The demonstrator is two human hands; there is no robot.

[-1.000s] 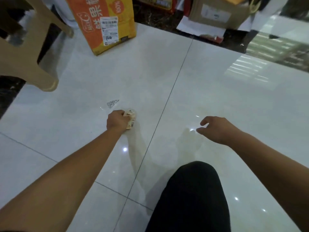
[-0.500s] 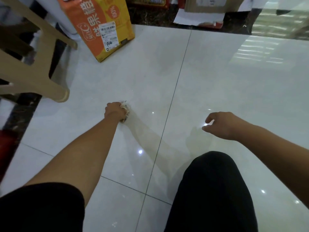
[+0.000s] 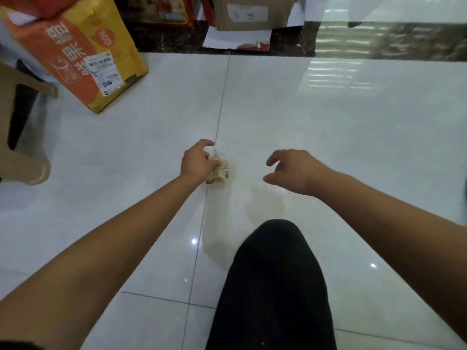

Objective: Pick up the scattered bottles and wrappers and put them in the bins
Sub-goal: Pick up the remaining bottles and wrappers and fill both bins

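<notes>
Directly below you, your black-clad knee juts up over the glossy white tiled floor, with both bare forearms reaching forward on either side of it. Your left hand has its fingers curled round a crumpled beige-and-clear plastic wrapper, gripping it from the left. The bundle sticks out on the hand's right side and sits right over the dark grout line that runs away from you. Whether it touches the tile or is lifted just clear, you cannot tell from this view. Your right hand hangs near it to the right, apart from the wrapper, palm down, fingers loosely bent and spread, holding nothing. Further off on the left a beige plastic chair leg stands on the tile, and beyond it an orange-and-yellow printed cardboard box leans tilted. At the far edge a plain brown cardboard box rests on a dark speckled stone strip.
</notes>
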